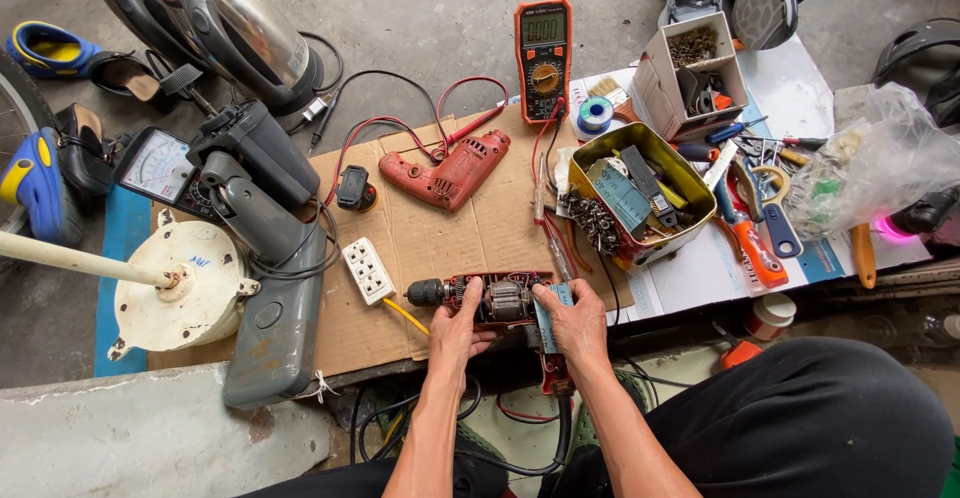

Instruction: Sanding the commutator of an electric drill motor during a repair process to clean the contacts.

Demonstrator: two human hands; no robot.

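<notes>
L hand grips the front of the open drill, fingers curled over the body just behind the chuck. R hand grips the rear/handle end, thumb on a small blue-grey piece at the housing. Drill lies on the near edge of the cardboard sheet, chuck pointing left, cover off, motor w/ copper windings exposed. Its cord drops toward the person's legs.

Adjacent items:
- White power strip: just left of chuck.
- Red drill cover half: farther back on cardboard, apart from hands.
- Orange multimeter: behind cover half; red + black leads run across cardboard.
- Yellow tin w/ screws, misc. parts: right of cardboard.
- Grey fan stand, white fan motor: far left.
</notes>
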